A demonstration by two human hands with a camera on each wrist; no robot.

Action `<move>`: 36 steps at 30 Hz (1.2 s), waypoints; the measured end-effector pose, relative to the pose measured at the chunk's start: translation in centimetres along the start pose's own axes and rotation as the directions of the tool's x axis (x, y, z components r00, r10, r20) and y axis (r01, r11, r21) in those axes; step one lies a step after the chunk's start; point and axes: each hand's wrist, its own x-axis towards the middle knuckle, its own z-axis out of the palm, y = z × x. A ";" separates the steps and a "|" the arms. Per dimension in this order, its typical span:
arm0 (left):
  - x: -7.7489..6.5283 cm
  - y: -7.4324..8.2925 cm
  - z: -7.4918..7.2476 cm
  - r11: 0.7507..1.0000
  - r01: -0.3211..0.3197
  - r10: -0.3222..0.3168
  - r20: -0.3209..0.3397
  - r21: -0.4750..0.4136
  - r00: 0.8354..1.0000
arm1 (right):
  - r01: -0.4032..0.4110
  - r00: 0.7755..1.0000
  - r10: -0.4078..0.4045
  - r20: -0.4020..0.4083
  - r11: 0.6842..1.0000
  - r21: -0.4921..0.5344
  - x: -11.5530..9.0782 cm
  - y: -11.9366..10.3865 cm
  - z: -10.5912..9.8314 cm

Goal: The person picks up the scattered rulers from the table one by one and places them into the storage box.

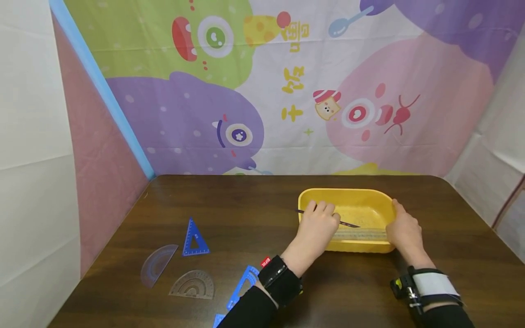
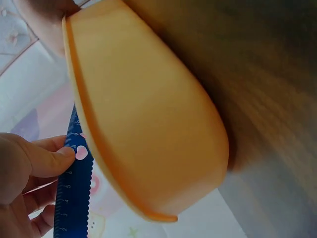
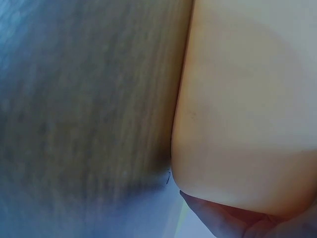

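Note:
A dark blue ruler (image 2: 73, 198) with one wavy edge and a pink heart on it is pinched between the thumb and fingers of my left hand (image 1: 317, 228). In the head view this ruler (image 1: 350, 224) is seen nearly edge-on, slanting over the left part of a yellow plastic basin (image 1: 348, 246). My right hand (image 1: 407, 232) grips the basin's right end, its fingers at the rim. Inside the basin, along the near wall, lies a clear ruler (image 1: 361, 234). The right wrist view shows mostly the basin's outer wall (image 3: 242, 109), with part of the hand below.
To the left on the brown table (image 1: 135, 310) lie a blue set square (image 1: 189, 251), a purplish clear protractor (image 1: 157, 265) and a grey clear protractor (image 1: 193, 284). A blue stencil-like piece (image 1: 234, 298) is partly under the left forearm. A printed curtain (image 1: 295, 150) hangs behind the table.

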 end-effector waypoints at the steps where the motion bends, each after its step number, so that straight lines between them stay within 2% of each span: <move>1: 0.0 0.2 0.1 1.000 -0.004 0.004 -0.004 0.000 1.000 | 0.001 1.000 -0.001 0.000 1.000 0.000 0.0 0.0 0.0; 8: 0.2 0.8 0.8 0.999 -0.041 0.041 -0.040 -0.001 0.998 | 0.005 1.000 -0.005 -0.008 1.000 0.000 0.1 0.0 0.0; 20: -0.1 1.7 1.0 0.993 -0.106 0.108 0.048 -0.042 0.993 | -0.025 1.000 0.025 0.011 1.000 0.005 0.1 0.0 0.0; 24: -0.2 1.8 1.2 0.993 -0.105 0.108 0.069 -0.045 0.992 | -0.032 0.999 0.032 0.008 0.999 -0.001 0.1 -0.1 0.0; 36: -0.3 2.3 1.6 0.995 -0.088 0.089 0.044 -0.039 0.995 | -0.031 1.000 0.031 0.001 0.999 -0.010 0.1 -0.1 0.1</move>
